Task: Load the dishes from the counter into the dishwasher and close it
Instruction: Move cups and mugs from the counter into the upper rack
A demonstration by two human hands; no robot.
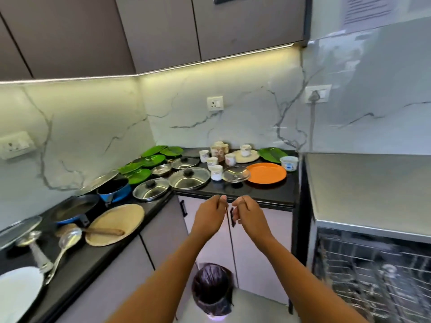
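Note:
Dishes crowd a black L-shaped counter (pixel 263 194). At the back right are an orange plate (pixel 266 176), a clear glass lid (pixel 236 174), several white cups (pixel 216 171) and a small white tub (pixel 289 162). Steel lids with black knobs (pixel 189 177) and green leaf-shaped plates (pixel 140 176) lie in the corner. My left hand (pixel 211 214) and my right hand (pixel 247 212) hover side by side just below the counter's front edge, fingers loosely curled, holding nothing. The dishwasher (pixel 373 271) stands open at the lower right, its wire rack showing.
On the left run of counter lie a blue pot (pixel 114 187), a black frying pan (pixel 74 208), a round wooden board with a rolling pin (pixel 114 224), steel ladles (pixel 67 241) and a white plate (pixel 18 292). A bin with a black liner (pixel 213 290) stands on the floor below my arms.

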